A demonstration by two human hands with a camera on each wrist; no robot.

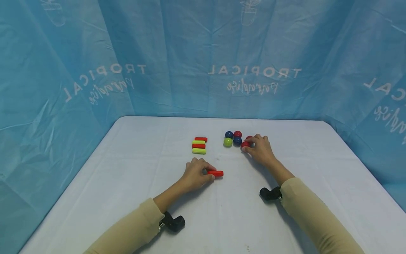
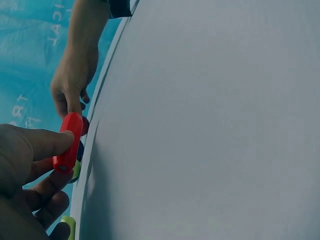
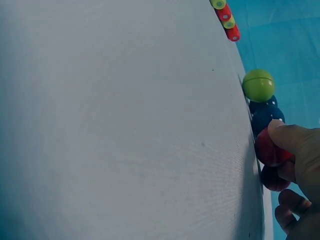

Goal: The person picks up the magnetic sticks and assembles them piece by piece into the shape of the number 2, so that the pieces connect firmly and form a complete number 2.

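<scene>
My left hand (image 1: 197,173) pinches a short red bar (image 1: 216,173) between thumb and fingers, over the near middle of the table. In the left wrist view the red bar (image 2: 69,142) shows flat facets and a small hole in its end. Farther off to the right, my right hand (image 1: 261,150) has thumb and finger on a red ball (image 1: 245,144) at the right end of a ball group. A second red ball (image 1: 248,138) is partly hidden behind its fingers. Beside them sit a green ball (image 1: 227,142), two blue balls (image 1: 237,141) and another red ball (image 1: 237,134).
Left of the balls, red bars (image 1: 198,146) and yellow-green bars (image 1: 198,151) lie side by side in a stack-like row. All rest on a white-covered table (image 1: 152,148). A blue printed curtain (image 1: 190,53) surrounds its back and sides. Each wrist wears a black camera (image 1: 173,223).
</scene>
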